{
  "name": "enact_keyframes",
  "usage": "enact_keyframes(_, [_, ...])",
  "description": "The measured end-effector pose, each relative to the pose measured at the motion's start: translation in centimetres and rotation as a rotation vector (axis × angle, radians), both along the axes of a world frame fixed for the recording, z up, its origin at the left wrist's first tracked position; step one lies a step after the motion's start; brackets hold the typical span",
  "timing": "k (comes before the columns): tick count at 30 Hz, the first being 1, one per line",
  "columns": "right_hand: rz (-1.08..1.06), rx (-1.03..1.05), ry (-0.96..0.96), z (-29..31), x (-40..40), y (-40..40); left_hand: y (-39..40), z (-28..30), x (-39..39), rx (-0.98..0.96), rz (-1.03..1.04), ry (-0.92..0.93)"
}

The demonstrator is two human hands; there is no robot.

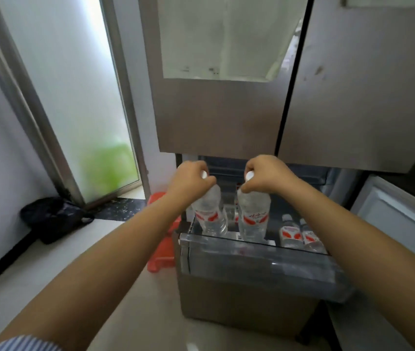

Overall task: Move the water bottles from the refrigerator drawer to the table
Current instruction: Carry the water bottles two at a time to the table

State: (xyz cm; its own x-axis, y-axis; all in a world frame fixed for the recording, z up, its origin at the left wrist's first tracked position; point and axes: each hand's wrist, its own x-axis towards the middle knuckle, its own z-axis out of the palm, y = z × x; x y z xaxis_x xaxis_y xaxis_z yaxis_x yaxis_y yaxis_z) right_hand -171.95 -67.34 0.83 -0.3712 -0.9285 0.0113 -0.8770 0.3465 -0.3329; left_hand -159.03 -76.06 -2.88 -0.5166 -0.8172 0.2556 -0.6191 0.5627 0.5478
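Nearest, at lower centre of the frame, the open drawer (264,264) juts toward the viewer, its clear front rim just under the bottoms of two bottles. Above it, mid-frame, the left hand (191,182) is clamped round the neck of the left bottle (210,214), and the right hand (264,177) is clamped round the neck of the right bottle (253,216); a white cap peeps out of each fist. Both bottles seem partly lifted, bases near the rim, though whether they have cleared it I cannot tell.

To do this well, I judge: draw both straight up until the bases pass the rim, keep the necks pinched firmly since the full weight hangs below, and only then swing away toward the table, which is out of view.

Each bottle's long axis runs roughly vertical, cap up; the left one leans, its base toward lower right, while the right one hangs nearly plumb.

Farther in, right of centre, two spare bottles (300,235) stand upright in the drawer, caps up, beneath the shut fridge doors (226,117)
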Motion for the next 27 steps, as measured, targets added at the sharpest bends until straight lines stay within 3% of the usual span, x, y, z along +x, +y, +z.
enact_keyframes(6, [0.194,-0.116,-0.014,3.5,7.2,-0.2,2.1,4.2,9.7,-0.078,0.298,0.03])
enact_keyframes(11, [0.431,-0.04,-0.104,4.8,16.2,-0.8,4.9,4.1,20.4,0.005,0.495,-0.124])
enact_keyframes(21, [0.934,0.1,-0.095,1.2,44.4,0.9,16.0,1.8,49.0,0.273,0.913,-0.204])
enact_keyframes(27, [1.083,0.197,-0.177,-1.3,61.8,5.0,24.7,1.2,64.2,0.334,1.08,-0.256])
